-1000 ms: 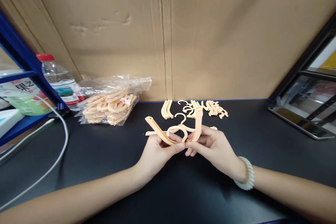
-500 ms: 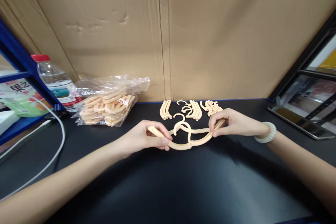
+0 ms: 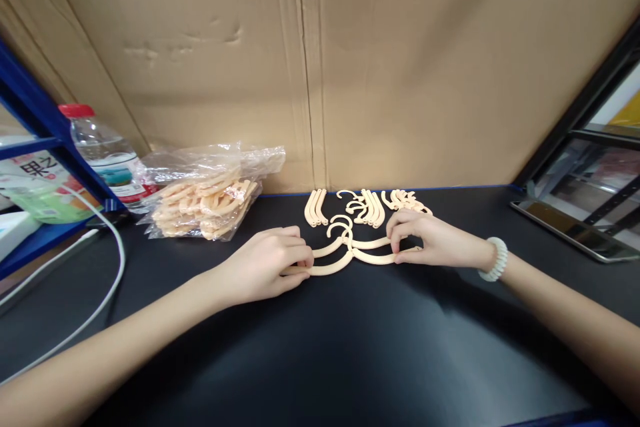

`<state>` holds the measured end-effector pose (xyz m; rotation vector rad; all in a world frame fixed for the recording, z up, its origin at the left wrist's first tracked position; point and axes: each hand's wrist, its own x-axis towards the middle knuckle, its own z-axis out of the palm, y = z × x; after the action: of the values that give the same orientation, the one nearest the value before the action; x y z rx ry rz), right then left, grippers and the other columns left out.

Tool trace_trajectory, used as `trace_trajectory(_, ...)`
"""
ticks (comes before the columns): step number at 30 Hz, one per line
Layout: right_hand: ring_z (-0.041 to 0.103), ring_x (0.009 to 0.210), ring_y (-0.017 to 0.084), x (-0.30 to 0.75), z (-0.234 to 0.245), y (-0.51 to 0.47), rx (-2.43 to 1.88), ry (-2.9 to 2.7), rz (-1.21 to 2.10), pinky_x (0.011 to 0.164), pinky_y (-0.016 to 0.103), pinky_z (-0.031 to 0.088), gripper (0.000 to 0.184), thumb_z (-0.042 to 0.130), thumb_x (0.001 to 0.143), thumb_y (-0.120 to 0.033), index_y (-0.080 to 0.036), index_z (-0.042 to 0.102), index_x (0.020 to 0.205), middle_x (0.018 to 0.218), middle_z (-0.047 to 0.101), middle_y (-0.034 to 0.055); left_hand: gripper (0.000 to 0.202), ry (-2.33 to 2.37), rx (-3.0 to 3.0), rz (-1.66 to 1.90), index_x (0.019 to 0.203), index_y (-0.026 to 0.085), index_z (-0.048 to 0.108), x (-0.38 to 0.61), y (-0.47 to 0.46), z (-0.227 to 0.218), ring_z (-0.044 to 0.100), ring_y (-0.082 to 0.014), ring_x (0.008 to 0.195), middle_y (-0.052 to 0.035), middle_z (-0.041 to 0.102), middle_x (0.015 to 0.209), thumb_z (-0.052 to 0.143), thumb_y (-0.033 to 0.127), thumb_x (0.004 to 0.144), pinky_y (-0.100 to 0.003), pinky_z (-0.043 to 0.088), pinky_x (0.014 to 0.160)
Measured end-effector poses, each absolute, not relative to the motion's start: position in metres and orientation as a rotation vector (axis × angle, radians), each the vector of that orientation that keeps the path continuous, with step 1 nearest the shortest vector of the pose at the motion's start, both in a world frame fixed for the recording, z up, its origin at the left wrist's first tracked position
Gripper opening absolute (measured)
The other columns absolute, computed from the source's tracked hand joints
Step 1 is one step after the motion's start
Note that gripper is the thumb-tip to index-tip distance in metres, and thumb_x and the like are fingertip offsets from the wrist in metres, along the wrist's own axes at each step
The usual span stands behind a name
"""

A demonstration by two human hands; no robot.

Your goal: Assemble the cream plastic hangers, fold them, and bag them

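Note:
A cream plastic hanger [image 3: 333, 268] lies low over the black table, its hook pointing away from me. My left hand [image 3: 277, 259] is closed on its left end, and my right hand [image 3: 425, 240] pinches its right end. Just behind it is a second cream hanger [image 3: 371, 243], close alongside and partly overlapped near the hooks. The outer ends of both hangers are hidden by my fingers. Beyond them sit a group of curved arm pieces [image 3: 315, 207], a group of arm pieces with hooks [image 3: 371, 207], and a small pile of hook pieces [image 3: 400, 199] behind my right hand.
A clear plastic bag [image 3: 205, 207] of cream hanger parts sits at the left, beside a red-capped bottle [image 3: 107, 160] and a white cable [image 3: 117, 267]. A cardboard wall [image 3: 425, 80] closes the back. A phone-like flat device [image 3: 570, 230] lies at the right.
The front hanger, earlier raised and tilted, has come down flat beside the other one, its hook now pointing away. My left hand has turned palm down; my right hand has shifted slightly left.

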<state>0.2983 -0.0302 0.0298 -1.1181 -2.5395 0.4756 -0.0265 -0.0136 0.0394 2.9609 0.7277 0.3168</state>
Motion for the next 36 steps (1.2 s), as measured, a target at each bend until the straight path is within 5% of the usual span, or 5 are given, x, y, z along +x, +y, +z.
trace_trajectory(11, 0.057, 0.077, 0.017, 0.299, 0.023, -0.025, -1.097, -2.495, 0.423, 0.072, 0.031, 0.047, 0.008, 0.054, 0.088, -0.02, -0.018, 0.06, 0.084, 0.085, 0.063, 0.0048, 0.017, 0.852, 3.063, 0.587, 0.088, 0.018, 0.062, -0.03, -0.001, 0.018, 0.063, -0.0201, 0.092, -0.008, 0.065, 0.103, 0.046, 0.019, 0.094, -0.031, 0.051, 0.081)
trace_trajectory(36, 0.055, 0.079, 0.018, 0.304, 0.017, -0.018, -1.166, -2.455, 0.347, 0.074, 0.033, 0.042, 0.007, 0.053, 0.089, -0.022, -0.019, 0.06, 0.088, 0.087, 0.062, 0.0045, 0.014, 1.004, 2.61, 0.937, 0.097, 0.018, 0.065, -0.034, 0.016, -0.005, 0.068, -0.0215, 0.092, -0.008, 0.071, 0.101, 0.055, 0.02, 0.088, -0.037, 0.054, 0.086)
